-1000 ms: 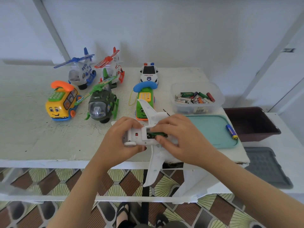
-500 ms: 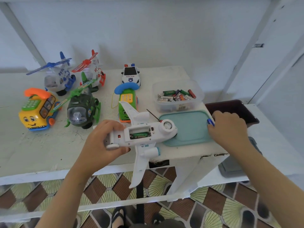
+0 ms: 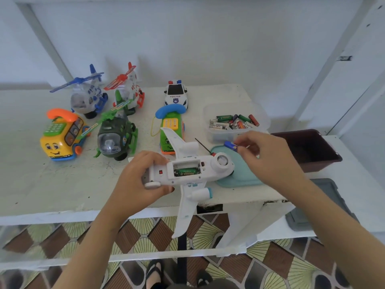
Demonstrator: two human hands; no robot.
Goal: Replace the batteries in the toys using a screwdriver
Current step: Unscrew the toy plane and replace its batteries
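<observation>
Head cam: left hand (image 3: 137, 180) has its fingers (image 3: 153, 158) curled round the white toy plane (image 3: 208, 174), belly up at the desk (image 3: 62, 184) front edge, one green battery (image 3: 186, 171) in its open bay. Right hand (image 3: 268, 155) pinches a blue battery (image 3: 230, 145) above the teal tray (image 3: 241, 178)

So the scuffed white painted table (image 3: 31, 184) is pretty packed. Upper left: a blue-and-white toy helicopter (image 3: 87, 99), a red-and-white toy helicopter (image 3: 130, 86), a dark green toy helicopter (image 3: 114, 138) and a yellow bus-shaped toy phone (image 3: 60, 138). Centre: a white toy police car (image 3: 176, 94) and a green toy phone with blue handset (image 3: 170, 126). Right: a clear plastic tub of batteries (image 3: 220, 134), with a teal plastic tray (image 3: 239, 176) just below it.
</observation>
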